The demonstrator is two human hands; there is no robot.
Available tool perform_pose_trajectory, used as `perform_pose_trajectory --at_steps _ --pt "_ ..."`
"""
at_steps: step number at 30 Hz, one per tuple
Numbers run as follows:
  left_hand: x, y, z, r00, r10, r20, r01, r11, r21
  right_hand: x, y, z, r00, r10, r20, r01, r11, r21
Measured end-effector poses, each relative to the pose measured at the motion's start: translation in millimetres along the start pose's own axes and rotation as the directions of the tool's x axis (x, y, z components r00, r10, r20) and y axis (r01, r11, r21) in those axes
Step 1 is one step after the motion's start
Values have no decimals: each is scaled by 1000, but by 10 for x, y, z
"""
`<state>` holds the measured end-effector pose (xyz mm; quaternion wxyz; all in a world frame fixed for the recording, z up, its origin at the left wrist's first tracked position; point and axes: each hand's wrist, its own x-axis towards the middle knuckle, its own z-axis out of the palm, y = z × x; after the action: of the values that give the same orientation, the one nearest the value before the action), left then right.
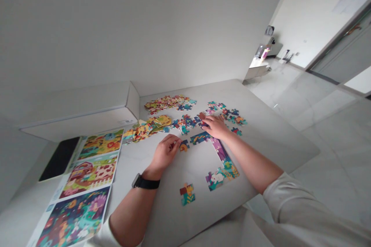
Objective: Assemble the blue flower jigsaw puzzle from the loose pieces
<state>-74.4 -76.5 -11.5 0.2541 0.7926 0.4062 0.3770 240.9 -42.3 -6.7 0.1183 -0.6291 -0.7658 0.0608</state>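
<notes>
My left hand (166,149), with a dark watch on its wrist, hovers left of a dark blue puzzle piece with an orange shape (184,146). Its fingers are curled together, and whatever they hold is hidden. My right hand (216,126) reaches over loose puzzle pieces (187,122), fingers stretched out and slightly apart beside a brown piece (202,116). Below it lies a joined puzzle border: a blue strip (199,137), a purple side (219,149) and a corner section with a white rabbit (216,178). Two joined-looking pieces with yellow leaves (187,194) lie apart, nearer me.
Heaped pieces (166,103) and a yellowish pile (147,127) lie toward the wall. Several more pieces (234,117) are right of my right hand. Three picture sheets (92,177), a black phone-like slab (59,159) and a white box (87,117) occupy the left side.
</notes>
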Motion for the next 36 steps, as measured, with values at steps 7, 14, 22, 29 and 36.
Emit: perform_pose_trajectory --at_steps 7,14,22,29,36 --pt "4 11 3 1000 -2 0 2 1000 -5 25 -4 56 999 -31 24 30 999 34" --pt "0 23 -10 1000 -1 4 1 1000 4 215 637 -359 929 356 -102 -350 934 78" --pt "11 10 -1 1000 1 11 -1 1000 18 520 1288 -702 780 626 -15 -626 780 14" --pt "4 0 7 1000 14 4 -14 999 32 947 1092 -698 769 628 121 -622 778 -83" --pt "-2 24 17 1000 2 17 -2 1000 14 1152 926 -634 825 555 108 -548 832 -84"
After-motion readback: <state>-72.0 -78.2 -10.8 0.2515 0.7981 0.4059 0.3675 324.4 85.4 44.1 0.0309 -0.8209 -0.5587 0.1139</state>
